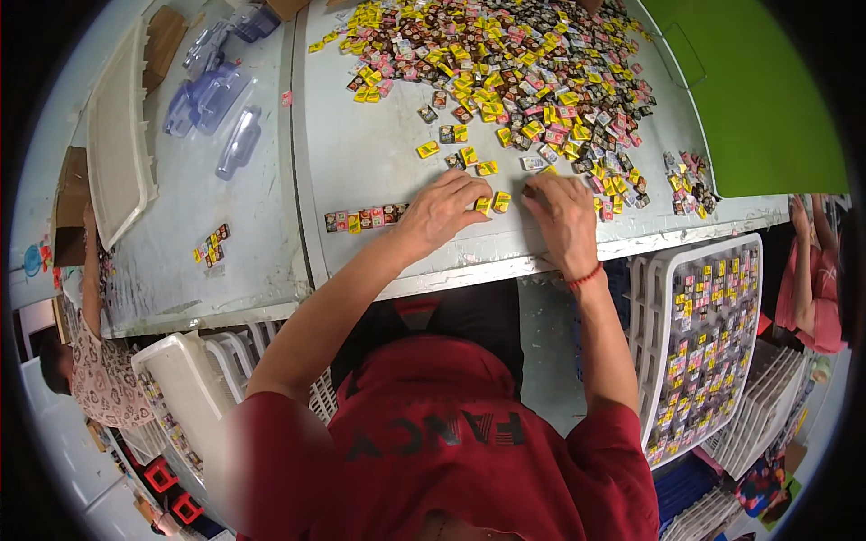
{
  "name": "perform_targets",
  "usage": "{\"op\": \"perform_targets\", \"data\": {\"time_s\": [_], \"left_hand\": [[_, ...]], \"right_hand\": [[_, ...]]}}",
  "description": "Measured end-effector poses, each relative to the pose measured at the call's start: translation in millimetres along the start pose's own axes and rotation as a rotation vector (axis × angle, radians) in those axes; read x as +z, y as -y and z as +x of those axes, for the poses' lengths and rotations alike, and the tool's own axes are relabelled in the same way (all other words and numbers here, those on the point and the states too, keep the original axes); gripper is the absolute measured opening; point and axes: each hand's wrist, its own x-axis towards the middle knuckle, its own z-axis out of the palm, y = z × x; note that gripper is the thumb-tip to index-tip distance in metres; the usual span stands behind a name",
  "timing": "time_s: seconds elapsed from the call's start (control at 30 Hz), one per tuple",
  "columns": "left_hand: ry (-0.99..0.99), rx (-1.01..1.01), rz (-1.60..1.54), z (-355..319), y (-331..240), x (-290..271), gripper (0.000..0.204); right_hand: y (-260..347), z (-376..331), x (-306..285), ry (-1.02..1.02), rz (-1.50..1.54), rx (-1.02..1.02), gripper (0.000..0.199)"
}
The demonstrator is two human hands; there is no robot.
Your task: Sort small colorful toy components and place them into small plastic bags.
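Note:
My left hand (439, 215) has its thumb and fingers closed on a small yellow box (483, 205). A short row of small dark, pink and red boxes (365, 219) reaches out from beneath that wrist. Just right of the left fingertips lies another yellow box (502, 201), apart from both hands. My right hand (566, 216), with a red bracelet at the wrist, has its fingertips drawn together over the table; whatever they grip is hidden. Beyond the hands are several loose boxes, with a large heap of yellow, black, brown and pink ones (505, 63) farther back.
A smaller pile (688, 185) sits near the right table edge beside a green panel (758, 99). At left lie translucent blue plastic pieces (212, 95) and a small box group (212, 245). A white crate with filled rows (708, 343) stands lower right. Other people (108, 370) work at both sides.

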Motion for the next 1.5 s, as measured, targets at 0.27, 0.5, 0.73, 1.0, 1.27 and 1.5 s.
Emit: {"op": "perform_targets", "data": {"time_s": [0.27,0.5,0.73,1.0,1.27,1.5], "left_hand": [[0.024,0.028,-0.026,6.1,-1.1,13.0,0.034],[-0.048,0.114,0.072,8.3,-8.0,30.6,0.02],[-0.182,0.079,0.203,-48.4,-35.1,-31.1,0.022],[-0.163,-0.197,0.226,-121.2,-21.1,-107.7,0.025],[-0.174,-0.123,0.212,-124.5,1.8,-90.6,0.023],[-0.284,-0.058,0.202,-128.3,12.0,-76.9,0.022]], "right_hand": [[9.7,-22.7,3.4,0.053,0.084,0.052,0.028],[2.3,-25.4,6.2,0.032,0.023,-0.011,0.023],[42.5,-22.5,18.1,-0.002,0.035,-0.043,0.021],[126.2,-3.4,62.7,0.071,0.238,-0.206,0.023],[137.3,-1.3,89.9,0.062,0.127,-0.236,0.019],[136.5,-7.4,94.1,-0.014,0.167,-0.229,0.018]]}}
